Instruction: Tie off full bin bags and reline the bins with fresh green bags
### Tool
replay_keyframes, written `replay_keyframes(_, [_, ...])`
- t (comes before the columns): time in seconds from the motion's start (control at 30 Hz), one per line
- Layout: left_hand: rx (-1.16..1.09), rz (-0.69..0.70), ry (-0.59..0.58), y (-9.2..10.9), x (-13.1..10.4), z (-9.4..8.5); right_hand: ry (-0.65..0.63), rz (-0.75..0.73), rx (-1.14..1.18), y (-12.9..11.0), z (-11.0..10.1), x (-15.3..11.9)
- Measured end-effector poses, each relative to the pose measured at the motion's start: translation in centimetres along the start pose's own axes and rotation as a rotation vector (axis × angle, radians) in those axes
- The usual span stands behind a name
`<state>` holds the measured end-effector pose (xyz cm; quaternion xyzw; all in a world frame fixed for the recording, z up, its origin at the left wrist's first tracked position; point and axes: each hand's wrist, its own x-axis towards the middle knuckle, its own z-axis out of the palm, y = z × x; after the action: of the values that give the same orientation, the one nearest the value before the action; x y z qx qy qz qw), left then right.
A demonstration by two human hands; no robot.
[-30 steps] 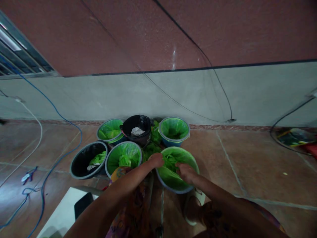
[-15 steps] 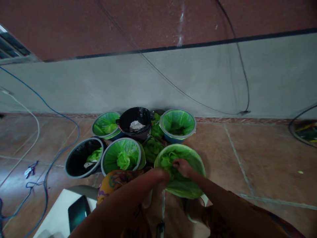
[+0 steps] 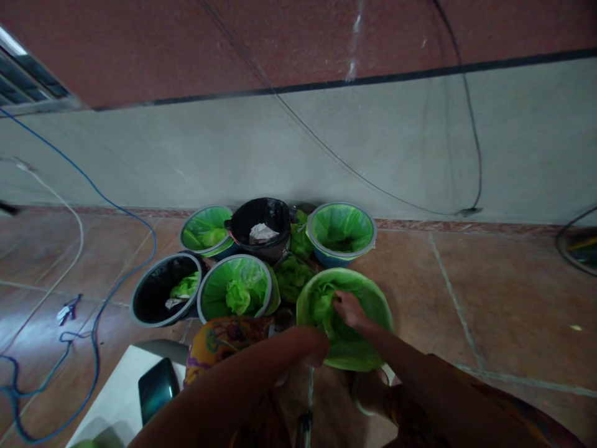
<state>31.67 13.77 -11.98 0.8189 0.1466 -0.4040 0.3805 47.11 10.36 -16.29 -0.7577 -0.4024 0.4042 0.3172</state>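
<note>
The nearest bin, lined with light green plastic, stands on the floor in front of me. My right hand reaches inside it with curled fingers, pinching a bunched green plastic bag. At the bin's near left rim is my left hand, dark and smeared, its fingers hidden from view. Just left is another green-lined bin with a crumpled green bag inside. Between these bins lies loose green plastic.
Behind stand a black-lined bin and green-lined bins by the wall. A black-lined bin is at left. A phone lies on a white surface. A blue cable and keys are on the floor.
The whole view has shifted slightly, moving things right and a little up. My right hand stays inside the bin, with the green plastic beside its fingers drawn up somewhat more.
</note>
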Motion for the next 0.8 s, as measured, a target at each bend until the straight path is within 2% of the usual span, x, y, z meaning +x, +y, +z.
replay_keyframes(0.13, [-0.018,0.059,0.094,-0.2,-0.3,1.1,0.133,0.177,0.134,0.5,-5.2,0.6])
replay_keyframes(0.23, [-0.064,-0.004,0.2,0.3,-1.0,0.6,0.185,0.253,0.22,1.0,-7.6,-0.1])
replay_keyframes(0.37, [-0.089,-0.124,0.385,1.6,-2.0,-2.4,0.199,0.313,0.326,0.4,-7.6,-1.7])
replay_keyframes(0.5, [-0.231,-0.2,0.639,2.6,-2.2,-5.0,0.163,0.421,0.595,-1.9,-6.4,-2.8])
replay_keyframes(0.57, [-0.2,-0.24,0.652,2.5,-2.1,-5.6,0.124,0.455,0.744,-3.0,-6.5,-2.9])
replay_keyframes(0.63, [-0.129,-0.274,0.62,2.1,-2.1,-6.0,0.139,0.449,0.825,-3.5,-7.6,-2.7])
replay_keyframes(0.7, [-0.084,-0.3,0.589,1.5,-2.4,-6.4,0.258,0.42,0.816,-3.5,-9.7,-2.3])
replay_keyframes(0.8, [-0.035,-0.362,0.563,0.4,-3.5,-7.3,0.502,0.366,0.753,-2.5,-14.2,-1.7])
